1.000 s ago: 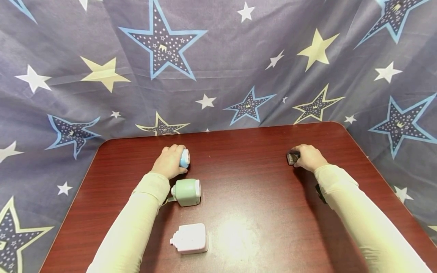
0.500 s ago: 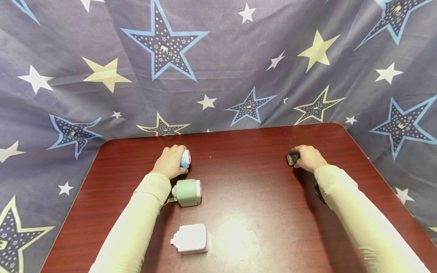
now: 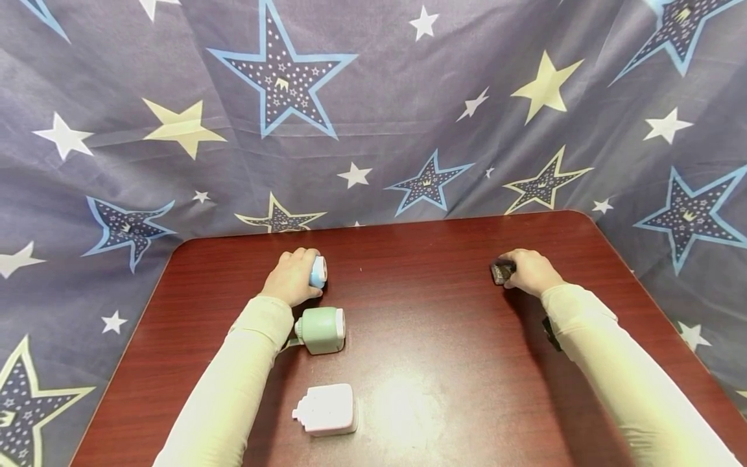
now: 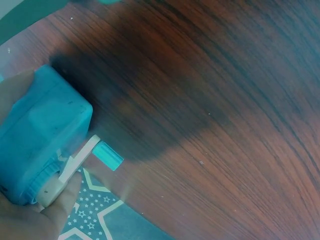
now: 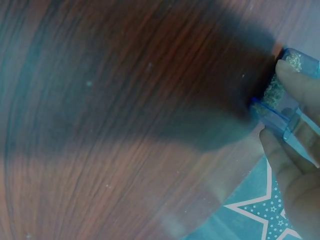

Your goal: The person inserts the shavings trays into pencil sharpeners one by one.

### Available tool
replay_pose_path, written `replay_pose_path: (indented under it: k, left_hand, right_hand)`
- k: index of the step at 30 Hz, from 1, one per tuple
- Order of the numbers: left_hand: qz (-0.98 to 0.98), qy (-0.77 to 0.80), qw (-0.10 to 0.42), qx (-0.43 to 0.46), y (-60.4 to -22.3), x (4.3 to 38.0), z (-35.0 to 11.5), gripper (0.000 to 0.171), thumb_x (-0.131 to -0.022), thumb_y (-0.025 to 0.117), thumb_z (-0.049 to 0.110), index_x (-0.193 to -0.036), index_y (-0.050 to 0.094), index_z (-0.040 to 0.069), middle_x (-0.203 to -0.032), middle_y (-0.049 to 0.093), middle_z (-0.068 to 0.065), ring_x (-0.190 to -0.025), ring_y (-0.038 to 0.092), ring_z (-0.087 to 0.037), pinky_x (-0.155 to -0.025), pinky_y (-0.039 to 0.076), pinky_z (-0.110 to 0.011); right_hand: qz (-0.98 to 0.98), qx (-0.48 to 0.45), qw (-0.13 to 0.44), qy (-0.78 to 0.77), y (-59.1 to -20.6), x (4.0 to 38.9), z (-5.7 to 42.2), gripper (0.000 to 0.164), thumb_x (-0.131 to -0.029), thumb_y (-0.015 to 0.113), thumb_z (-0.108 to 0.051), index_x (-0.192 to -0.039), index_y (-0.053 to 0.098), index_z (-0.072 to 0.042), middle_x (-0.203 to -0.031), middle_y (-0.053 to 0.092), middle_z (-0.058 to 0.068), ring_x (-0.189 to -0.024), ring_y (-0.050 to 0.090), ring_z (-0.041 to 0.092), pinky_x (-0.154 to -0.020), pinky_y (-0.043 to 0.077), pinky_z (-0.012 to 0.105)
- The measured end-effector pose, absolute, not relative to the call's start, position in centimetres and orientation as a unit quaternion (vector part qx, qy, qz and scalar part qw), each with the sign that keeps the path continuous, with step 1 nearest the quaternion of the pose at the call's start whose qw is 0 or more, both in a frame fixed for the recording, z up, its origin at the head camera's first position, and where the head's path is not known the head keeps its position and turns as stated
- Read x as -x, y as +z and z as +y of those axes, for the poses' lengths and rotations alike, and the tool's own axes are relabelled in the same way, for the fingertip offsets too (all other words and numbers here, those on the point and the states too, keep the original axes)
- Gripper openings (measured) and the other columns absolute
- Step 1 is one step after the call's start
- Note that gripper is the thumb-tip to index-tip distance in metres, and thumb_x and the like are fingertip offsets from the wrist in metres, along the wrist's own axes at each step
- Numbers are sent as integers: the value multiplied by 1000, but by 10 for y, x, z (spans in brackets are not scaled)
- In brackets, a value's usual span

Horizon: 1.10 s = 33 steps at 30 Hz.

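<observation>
My left hand (image 3: 290, 275) grips a blue crank pencil sharpener (image 3: 318, 272) at the back left of the table. In the left wrist view its crank handle (image 4: 80, 160) sticks out, with fingers around the body. At the back right, my right hand (image 3: 532, 271) holds a small see-through shavings drawer (image 3: 502, 272) between thumb and fingers. Pale shavings (image 5: 274, 92) show through its walls in the right wrist view. Just below the left hand lies a green crank sharpener (image 3: 321, 331), its crank partly hidden by the sleeve. A pale pink sharpener (image 3: 329, 408) lies nearer the front.
The reddish-brown wooden table (image 3: 432, 311) ends against a grey star-patterned cloth (image 3: 373, 117) at the back and sides. A dark object (image 3: 551, 334) shows at the underside of the right forearm.
</observation>
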<state>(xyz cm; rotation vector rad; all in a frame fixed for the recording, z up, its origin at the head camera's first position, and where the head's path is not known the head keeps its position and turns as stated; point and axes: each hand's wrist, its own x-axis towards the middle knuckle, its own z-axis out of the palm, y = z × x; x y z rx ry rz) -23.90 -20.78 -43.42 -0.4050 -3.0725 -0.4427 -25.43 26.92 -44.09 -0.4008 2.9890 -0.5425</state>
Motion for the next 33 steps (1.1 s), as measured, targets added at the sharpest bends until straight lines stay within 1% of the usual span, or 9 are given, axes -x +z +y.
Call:
replay_pose_path:
  k: [4,9,12,19,33]
  left_hand:
    - [-982,-142,4,127,-434,238,-208,75,-68,86,18,-133,53,1,-127,57,-22,-114,49,-45,-86,50,-62]
    - [-982,-142,2,126,-434,237,-209,75,-68,86,18,-133,53,1,-126,57,-22,-113,49,-45,-85,51,-63]
    - [-982,-142,1,127,-434,237,-209,75,-68,86,18,-133,53,1,-127,57,-22,-113,50,-45,-85,51,-62]
    - [-982,-142,4,126,-433,238,-208,75,-68,87,18,-133,54,2,-125,57,-21,-113,50,-45,-85,51,-62]
    - [-983,-136,-1,122,-433,239,-207,76,-68,86,19,-135,53,2,-128,57,-21,-115,49,-45,-84,51,-62]
  right_hand:
    - [973,139,36,-182,-443,255,271,57,-67,80,-5,-121,67,11,-122,63,34,-112,58,52,-95,45,63]
    - [970,129,48,-199,-446,256,272,59,-70,79,-7,-125,65,11,-123,58,37,-114,54,52,-97,43,62]
    - [970,119,54,-206,-447,255,273,62,-70,79,-9,-127,63,11,-121,59,37,-113,54,52,-98,43,62]
    - [970,122,48,-203,-446,255,272,63,-69,80,-13,-125,65,11,-119,62,36,-112,56,52,-97,44,62]
    - [969,128,46,-206,-445,255,261,62,-69,79,-10,-126,65,11,-120,62,36,-111,57,49,-97,44,61]
